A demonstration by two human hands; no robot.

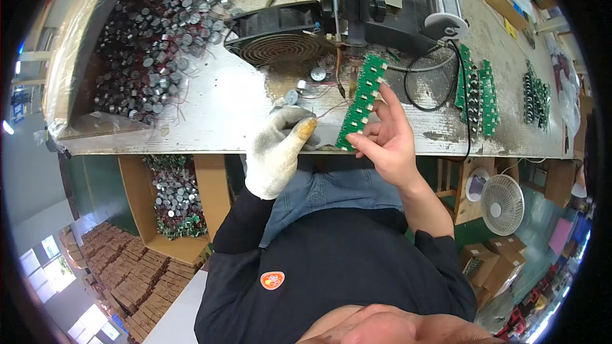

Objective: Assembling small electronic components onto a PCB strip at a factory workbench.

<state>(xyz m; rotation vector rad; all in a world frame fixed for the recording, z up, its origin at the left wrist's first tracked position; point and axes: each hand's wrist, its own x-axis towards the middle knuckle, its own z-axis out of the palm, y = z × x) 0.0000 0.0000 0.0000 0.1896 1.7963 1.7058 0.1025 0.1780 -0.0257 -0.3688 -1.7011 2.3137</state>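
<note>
Open box: sits at the left end of the tabletop, its walls lined with clear plastic; small round metal parts with thin red leads fill it and spill out past its right side.
Carton: stands below the front edge of the tabletop, toward the left corner, with more round metal parts and green pieces inside.
Black fan: lies left of the middle of the tabletop, its round grille facing the front edge.
Left hand: wears a white glove stained yellow at the thumb; it is over the front edge, thumb and forefinger together, clamped on a thin wire.
Loose metal parts: a few lie on the tabletop between the black fan and the gloved hand.
Green board strip: held tilted just above the front edge near the middle, its upper end leaning right; pale blocks line its right side.
Right hand: bare, clamped on the green board strip between thumb and fingers.
Spool: silver, on the black machine toward the far edge.
Black cable: hangs over the front edge.
Other green boards: lie in rows near the right end of the tabletop.
White fan: stands below the front edge, toward the right corner.
</note>
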